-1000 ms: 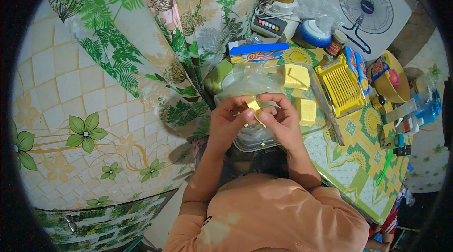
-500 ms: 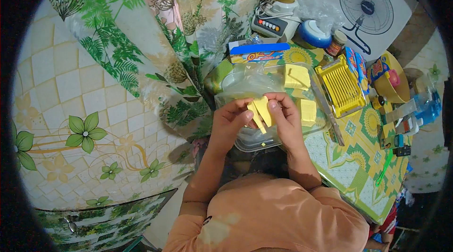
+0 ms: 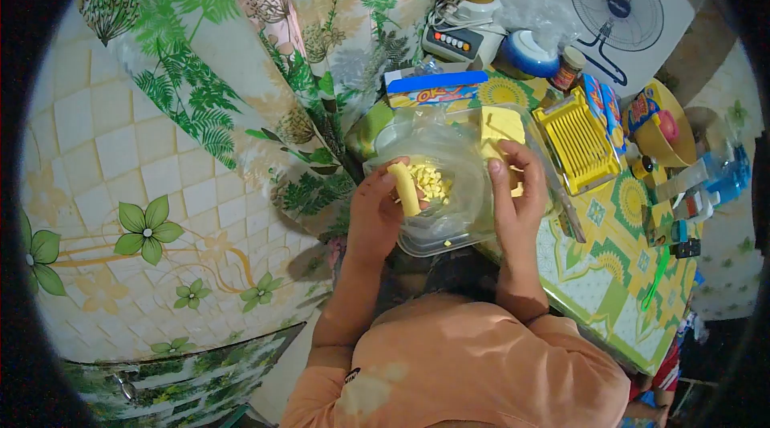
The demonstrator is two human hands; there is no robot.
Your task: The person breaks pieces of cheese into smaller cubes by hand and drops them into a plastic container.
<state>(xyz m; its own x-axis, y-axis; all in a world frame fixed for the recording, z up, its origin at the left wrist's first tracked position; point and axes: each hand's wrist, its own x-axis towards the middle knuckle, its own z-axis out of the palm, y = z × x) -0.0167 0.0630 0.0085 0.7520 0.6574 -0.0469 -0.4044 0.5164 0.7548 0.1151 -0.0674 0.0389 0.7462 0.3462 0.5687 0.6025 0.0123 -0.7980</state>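
My left hand grips a thick yellow piece upright over the left side of a clear plastic bag. Many small yellow bits lie inside the bag, which sits on a clear plastic tray. Over the tray's right part is my right hand, thumb and fingers bent toward each other around something yellow that is mostly hidden. Just behind those fingers rests a yellow block. More yellow shows below and beside the fingers.
A knife lies along the tray's right edge, beside a yellow slotted rack. Behind stand a blue box, a blender and a jar. A yellow bowl is at right.
My hands have moved apart, the left a little leftward and the right toward the yellow blocks. The yellow pieces between them have separated, and the small bits in the bag have come into view.
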